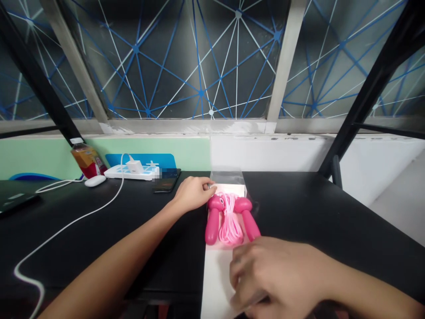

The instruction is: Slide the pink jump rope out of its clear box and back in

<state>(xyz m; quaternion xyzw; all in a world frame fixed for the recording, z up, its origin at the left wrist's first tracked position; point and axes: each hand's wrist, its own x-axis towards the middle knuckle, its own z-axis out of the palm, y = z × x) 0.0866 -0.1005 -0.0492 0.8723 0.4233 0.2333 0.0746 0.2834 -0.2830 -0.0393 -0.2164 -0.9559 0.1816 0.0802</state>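
Your left hand [191, 193], fingers narrow, meets upper left edge of flat white-and-pink card [215, 277], apparently steadying it on black table [299, 212]; coiled pink rope with rounded plastic handles [231, 228] lies atop. Your right hand [275, 277] curls over lower end; cannot tell either grip.

Bare left forearm [133, 248], bare left grip [194, 193]; bare right forearm [361, 283], bare right grip [275, 274], rounded knuckles [247, 249]

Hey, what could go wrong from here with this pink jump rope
The bare right hand, close beside the glossy pink rounded handle on the right, might knock it askew. The thin, looped light-pink cord could tangle if pulled. The long white sheet seems to reach past the front edge of the black tabletop, so a bump might shift it.
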